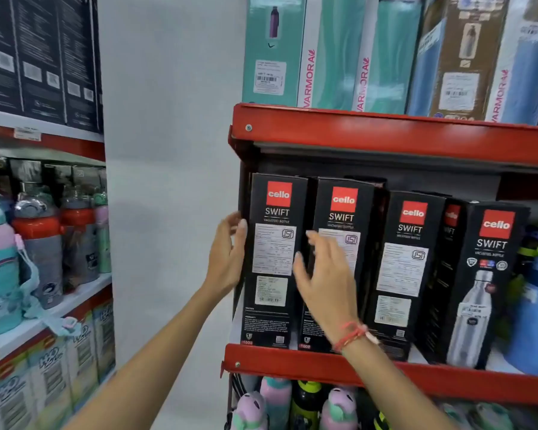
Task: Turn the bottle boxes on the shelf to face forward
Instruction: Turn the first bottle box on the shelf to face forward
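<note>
Black cardboard bottle boxes stand in a row on the red metal shelf (pixel 292 361), each printed with a red logo square and the word SWIFT. The leftmost box (pixel 272 262) and the second box (pixel 339 218) beside it both show a label-covered side with barcode stickers, as does the third box (pixel 401 268); a fourth box (pixel 448 243) is angled so only a narrow face shows, and the fifth box (pixel 485 283) shows a picture of a steel bottle. The left hand (pixel 227 259) lies against the outer left edge of the leftmost box, fingers loosely curled, not closed around it. The right hand (pixel 323 274) hovers flat with fingers spread in front of the leftmost and second boxes, holding nothing; a red thread bracelet (pixel 353 335) circles its wrist. Teal and blue boxes (pixel 333 51) fill the shelf above, and coloured bottles (pixel 336 405) sit below.
</note>
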Action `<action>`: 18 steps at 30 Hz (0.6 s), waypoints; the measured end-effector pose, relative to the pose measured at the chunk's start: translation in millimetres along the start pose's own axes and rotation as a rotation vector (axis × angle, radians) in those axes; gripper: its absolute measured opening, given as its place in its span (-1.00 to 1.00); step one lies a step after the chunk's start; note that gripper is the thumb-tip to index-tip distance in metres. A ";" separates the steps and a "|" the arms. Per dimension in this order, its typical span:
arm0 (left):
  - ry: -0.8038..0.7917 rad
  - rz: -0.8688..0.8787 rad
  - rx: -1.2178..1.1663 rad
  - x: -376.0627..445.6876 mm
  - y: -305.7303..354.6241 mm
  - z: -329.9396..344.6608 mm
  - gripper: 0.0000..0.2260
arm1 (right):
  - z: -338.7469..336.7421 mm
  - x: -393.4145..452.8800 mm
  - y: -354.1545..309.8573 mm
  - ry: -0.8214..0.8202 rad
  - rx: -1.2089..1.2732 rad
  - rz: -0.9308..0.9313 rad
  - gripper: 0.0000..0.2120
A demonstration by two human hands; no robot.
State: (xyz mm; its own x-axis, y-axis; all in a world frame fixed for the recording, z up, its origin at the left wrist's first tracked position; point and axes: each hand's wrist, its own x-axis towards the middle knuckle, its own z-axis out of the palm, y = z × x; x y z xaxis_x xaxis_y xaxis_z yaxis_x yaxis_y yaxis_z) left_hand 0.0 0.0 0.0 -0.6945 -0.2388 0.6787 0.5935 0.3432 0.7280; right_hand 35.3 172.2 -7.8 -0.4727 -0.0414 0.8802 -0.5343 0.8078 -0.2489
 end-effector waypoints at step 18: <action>-0.368 -0.250 -0.215 4.7 6.6 -21.8 -0.47 | 32.5 -17.6 -71.3 -0.186 -0.083 0.296 0.09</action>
State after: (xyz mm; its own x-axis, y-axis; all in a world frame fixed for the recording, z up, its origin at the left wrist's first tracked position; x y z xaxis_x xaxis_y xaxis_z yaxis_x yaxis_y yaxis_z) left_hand 9.5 -18.7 10.1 -0.9010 0.0601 0.4297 0.4339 0.1115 0.8940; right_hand 59.0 96.3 -18.6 -0.7220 0.1014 0.6844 -0.3000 0.8455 -0.4418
